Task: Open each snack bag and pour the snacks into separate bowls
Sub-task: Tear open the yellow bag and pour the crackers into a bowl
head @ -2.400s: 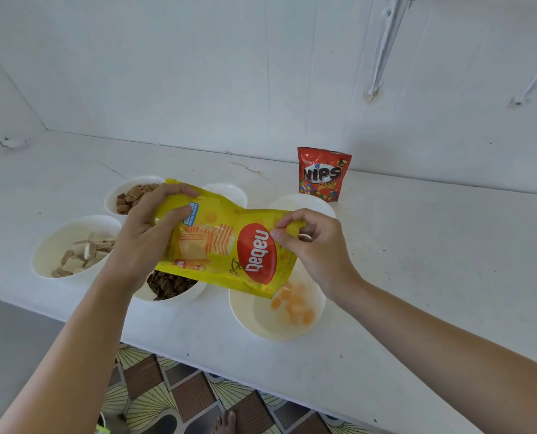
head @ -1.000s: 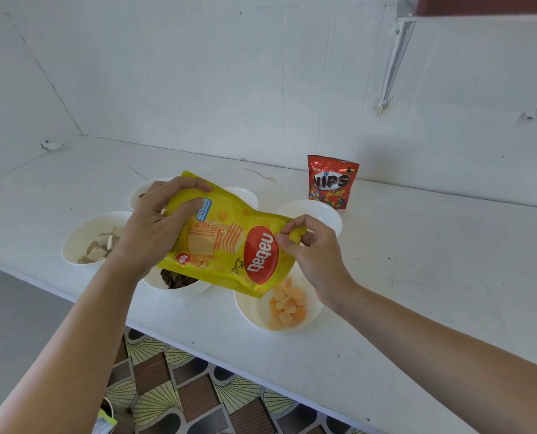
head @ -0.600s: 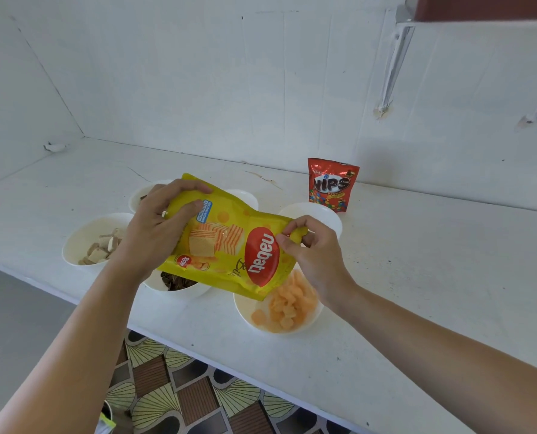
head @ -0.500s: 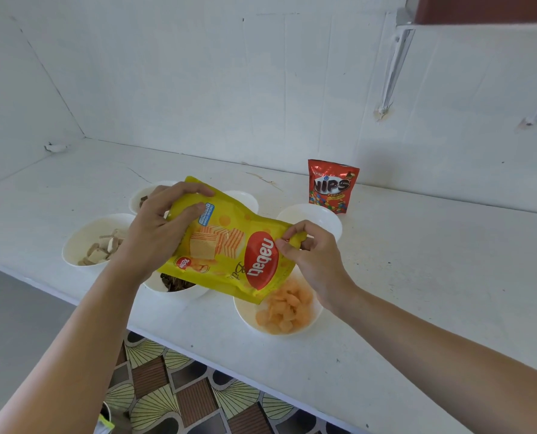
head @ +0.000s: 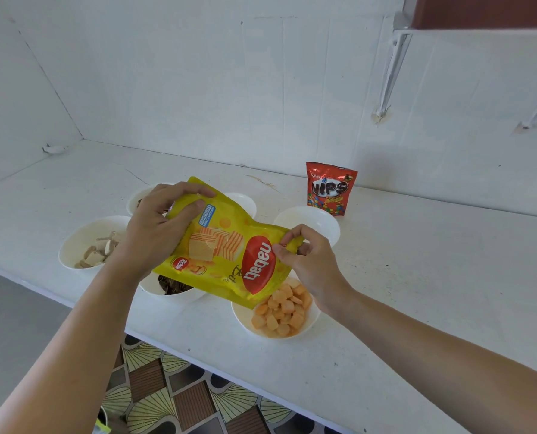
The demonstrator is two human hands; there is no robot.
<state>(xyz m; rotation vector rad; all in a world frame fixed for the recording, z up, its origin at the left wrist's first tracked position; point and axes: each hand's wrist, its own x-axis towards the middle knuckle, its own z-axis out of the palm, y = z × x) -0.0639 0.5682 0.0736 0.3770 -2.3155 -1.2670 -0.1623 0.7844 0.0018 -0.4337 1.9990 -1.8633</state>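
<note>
Two hands hold one yellow nabati bag (head: 226,255) in the air, tilted mouth-down. The left hand (head: 157,233) grips its raised closed end, fingers curled over the top edge. The right hand (head: 307,264) pinches the lowered open end between thumb and fingertips.

There are six white bowls on the counter (head: 417,277):
- Straight below the right hand's pinch, nearest the viewer, the near bowl (head: 240,319) holds a heap of orange pieces (head: 281,308).
- Under the bag, between the two grips, is a bowl of dark snacks (head: 149,288).
- Left of the left hand's grip is a bowl of beige pieces (head: 76,236).
- Beyond the left hand's knuckles a fourth bowl (head: 132,203) is mostly hidden.
- Beyond the bag's middle is a small bowl (head: 243,203) whose contents cannot be made out.
- Just beyond the right hand is an empty bowl (head: 311,219).

Farthest out, past that empty bowl, the second bag, a red NIPS bag (head: 331,189), stands upright near the wall.

The orange heap is fuller than half a second ago, and far fuller than the few pieces seen earlier. Both grips and the bag's tilt are much the same.
</note>
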